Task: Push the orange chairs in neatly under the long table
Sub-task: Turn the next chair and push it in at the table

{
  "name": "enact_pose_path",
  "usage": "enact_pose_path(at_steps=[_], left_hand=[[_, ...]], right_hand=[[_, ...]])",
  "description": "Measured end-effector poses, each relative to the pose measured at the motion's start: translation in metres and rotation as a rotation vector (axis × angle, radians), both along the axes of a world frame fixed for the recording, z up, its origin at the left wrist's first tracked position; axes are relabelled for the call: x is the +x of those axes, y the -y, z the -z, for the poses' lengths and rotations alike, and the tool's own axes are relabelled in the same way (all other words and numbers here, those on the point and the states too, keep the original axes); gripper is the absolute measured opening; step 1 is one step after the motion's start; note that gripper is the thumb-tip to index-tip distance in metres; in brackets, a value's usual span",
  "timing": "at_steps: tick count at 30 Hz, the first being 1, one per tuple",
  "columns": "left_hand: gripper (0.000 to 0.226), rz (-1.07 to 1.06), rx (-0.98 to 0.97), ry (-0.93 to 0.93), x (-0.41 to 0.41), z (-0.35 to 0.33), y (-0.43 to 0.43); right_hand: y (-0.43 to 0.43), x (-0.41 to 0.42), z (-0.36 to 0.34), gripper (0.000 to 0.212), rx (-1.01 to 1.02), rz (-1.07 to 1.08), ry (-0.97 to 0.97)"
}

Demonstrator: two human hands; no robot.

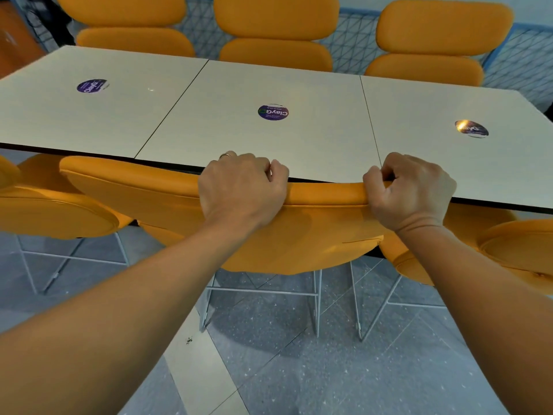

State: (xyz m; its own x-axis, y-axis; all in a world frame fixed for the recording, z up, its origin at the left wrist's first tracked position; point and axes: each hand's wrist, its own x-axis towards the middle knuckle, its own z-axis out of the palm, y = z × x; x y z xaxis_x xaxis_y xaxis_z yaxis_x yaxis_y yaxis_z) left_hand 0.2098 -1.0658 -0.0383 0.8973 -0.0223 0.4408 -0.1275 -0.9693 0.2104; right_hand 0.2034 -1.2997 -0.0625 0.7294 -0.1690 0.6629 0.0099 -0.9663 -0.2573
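The left hand (239, 187) and the right hand (411, 190) both grip the top rim of the middle chair (299, 235). The left fingers (239, 159) are curled tightly over the rim with the thumb pinching in beside them, and one wears a ring (226, 155). The right fingers are clenched on the same rim. The chair's back lies along the near edge of the table (323, 145), right under the fingers; I cannot tell whether it touches. A round purple sticker (273, 112) sits on the table beyond the fingers, between the two hands. Another orange chair (54, 214) is left of the left fingers and a third (514, 250) right of the right fingers. The far chairs (275, 25) stand across the table.
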Motion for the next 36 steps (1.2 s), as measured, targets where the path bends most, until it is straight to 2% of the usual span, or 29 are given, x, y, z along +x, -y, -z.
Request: enact_pose_path(at_steps=[14,21,24,27,30,32,36], left_hand=[[0.046,0.044,0.007,-0.034,0.010,0.004,-0.002],[0.064,0.152,-0.012,-0.179,-0.017,0.005,-0.017],[0.078,0.204,0.081,-0.235,-0.029,0.005,-0.033],[0.074,0.233,0.102,-0.283,-0.036,0.002,-0.048],[0.069,0.251,0.086,-0.336,-0.042,-0.007,-0.059],[0.064,0.257,0.039,-0.355,-0.048,-0.014,-0.069],[0.051,0.263,-0.105,-0.339,-0.064,-0.025,-0.100]], right_hand=[[0.001,0.005,0.005,0.041,0.008,-0.004,-0.007],[0.001,-0.011,-0.001,0.054,0.007,-0.048,-0.193],[0.001,-0.023,-0.007,0.066,-0.052,-0.108,-0.324],[0.003,-0.033,-0.011,0.086,-0.168,-0.147,-0.442],[-0.007,-0.039,-0.016,0.094,-0.208,-0.084,-0.518],[-0.021,-0.043,-0.023,0.091,-0.190,-0.079,-0.573],[-0.060,-0.055,-0.036,0.069,-0.164,-0.157,-0.607]])
